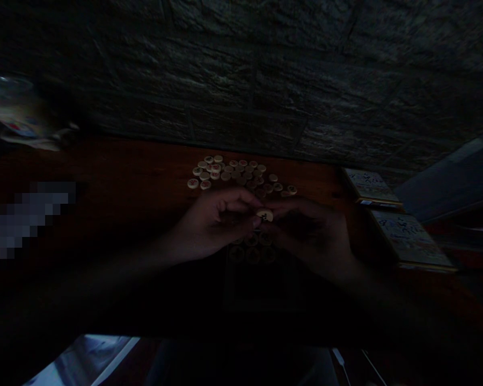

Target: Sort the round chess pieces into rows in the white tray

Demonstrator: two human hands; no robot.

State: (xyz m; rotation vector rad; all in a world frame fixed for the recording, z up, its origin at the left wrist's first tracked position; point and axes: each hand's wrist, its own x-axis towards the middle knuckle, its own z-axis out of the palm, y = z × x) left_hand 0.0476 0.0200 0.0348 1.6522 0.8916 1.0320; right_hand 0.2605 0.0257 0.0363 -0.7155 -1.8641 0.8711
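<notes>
Between my two hands, a round pale Chinese chess piece (264,215) with a dark character is held up, its face tilted toward me. My left hand (209,222) pinches it between thumb and fingers from the left. From the right, the fingertips of my right hand (317,230) close on it too. Under the hands, several pieces (253,254) stand in rows within a dark rectangular box or tray (229,287), mostly lost in shadow. Beyond the hands lie loose chess pieces (226,176), some with red or dark characters and others blank side up.
Two flat printed boxes (372,185) lie at the right of the wooden table (137,166). A clear plastic container (16,115) stands at the far left, near a pixelated patch. Behind the table rises a stone-textured wall (241,69). The scene is very dark.
</notes>
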